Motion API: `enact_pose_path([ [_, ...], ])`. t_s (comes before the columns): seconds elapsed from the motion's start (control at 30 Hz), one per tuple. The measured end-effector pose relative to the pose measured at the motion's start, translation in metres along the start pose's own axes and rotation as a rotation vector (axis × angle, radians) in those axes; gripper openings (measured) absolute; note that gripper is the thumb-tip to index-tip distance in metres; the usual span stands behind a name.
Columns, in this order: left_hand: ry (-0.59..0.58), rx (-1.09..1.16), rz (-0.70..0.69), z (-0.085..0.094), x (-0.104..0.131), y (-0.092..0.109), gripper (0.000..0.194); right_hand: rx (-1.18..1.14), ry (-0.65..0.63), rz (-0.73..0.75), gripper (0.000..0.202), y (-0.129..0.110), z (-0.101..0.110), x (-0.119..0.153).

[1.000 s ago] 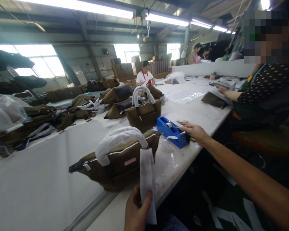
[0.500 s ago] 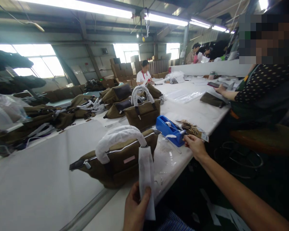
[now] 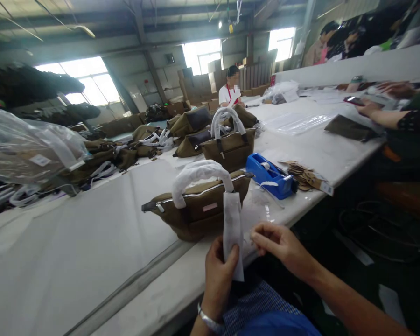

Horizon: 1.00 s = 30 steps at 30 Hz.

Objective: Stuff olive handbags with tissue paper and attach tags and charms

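An olive-green bag (image 3: 196,217) stands upright near the table's front edge, its handle (image 3: 203,171) wrapped in white material. From the handle's right end a white strip (image 3: 232,219) hangs down, pinched between thumb and fingers of my left hand (image 3: 221,270). My right hand (image 3: 275,240) is just right of the strip, thumb and fingertips pressed together; whatever they hold is too small to make out. Behind that hand sits a blue tape dispenser (image 3: 269,176), with brown tags (image 3: 305,176) beside it.
More olive bags (image 3: 229,149) lie behind on the white table (image 3: 101,261). Clear plastic wrapping (image 3: 31,144) is at the left. At the right, a person's hand (image 3: 369,108) holds a phone near a folded olive piece (image 3: 348,128). Another person (image 3: 231,91) is at the back.
My right hand has left the tape dispenser and come close to the white strip. My left hand still holds the strip. The head view has shifted, and clear plastic at the left shows more fully.
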<state>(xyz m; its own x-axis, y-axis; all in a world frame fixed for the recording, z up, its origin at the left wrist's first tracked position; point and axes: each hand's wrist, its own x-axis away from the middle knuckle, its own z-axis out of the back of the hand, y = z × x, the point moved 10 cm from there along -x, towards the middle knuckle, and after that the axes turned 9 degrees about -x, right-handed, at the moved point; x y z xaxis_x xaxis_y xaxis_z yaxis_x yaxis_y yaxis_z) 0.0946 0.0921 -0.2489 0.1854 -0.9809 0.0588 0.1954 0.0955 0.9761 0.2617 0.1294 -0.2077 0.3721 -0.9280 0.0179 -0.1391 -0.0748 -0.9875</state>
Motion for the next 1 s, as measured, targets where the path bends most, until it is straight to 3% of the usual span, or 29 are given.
enact_pose_path([
  [0.07, -0.005, -0.029, -0.021, 0.0, 0.002, 0.006, 0.027, 0.116, -0.05, 0.01, 0.03, -0.002, -0.03, 0.005],
  [0.13, -0.015, -0.058, -0.05, 0.0, 0.004, 0.011, 0.027, 0.253, -0.001, 0.008, 0.029, 0.001, -0.037, 0.002],
  [0.3, -0.072, -0.064, -0.07, 0.001, 0.007, 0.011, 0.035, 0.492, 0.069, -0.02, 0.026, 0.008, -0.024, -0.011],
  [0.43, -0.115, 0.02, -0.035, 0.0, 0.01, 0.005, 0.035, 0.704, 0.185, -0.011, 0.036, 0.01, -0.001, -0.011],
  [0.5, -0.138, 0.081, -0.009, -0.002, 0.013, 0.004, 0.036, 0.636, 0.171, -0.084, 0.046, 0.029, 0.009, -0.013],
  [0.63, -0.183, 0.211, 0.036, -0.011, 0.015, 0.005, 0.038, 0.197, -0.061, -0.217, 0.051, 0.069, -0.001, -0.013],
  [0.67, -0.181, 0.23, 0.044, -0.012, 0.015, 0.006, 0.038, 0.168, -0.039, -0.195, 0.049, 0.069, 0.002, -0.012],
  [0.83, -0.098, 0.262, 0.009, -0.005, 0.01, 0.005, 0.056, 0.193, 0.308, -0.028, 0.047, 0.035, 0.027, 0.015],
  [0.9, -0.08, 0.249, -0.017, -0.004, 0.01, 0.004, 0.067, 0.126, 0.309, -0.041, 0.06, 0.029, 0.018, 0.025],
  [1.0, -0.068, 0.189, -0.033, -0.007, 0.01, 0.004, 0.078, 0.035, 0.21, -0.066, 0.078, 0.028, -0.009, 0.025],
])
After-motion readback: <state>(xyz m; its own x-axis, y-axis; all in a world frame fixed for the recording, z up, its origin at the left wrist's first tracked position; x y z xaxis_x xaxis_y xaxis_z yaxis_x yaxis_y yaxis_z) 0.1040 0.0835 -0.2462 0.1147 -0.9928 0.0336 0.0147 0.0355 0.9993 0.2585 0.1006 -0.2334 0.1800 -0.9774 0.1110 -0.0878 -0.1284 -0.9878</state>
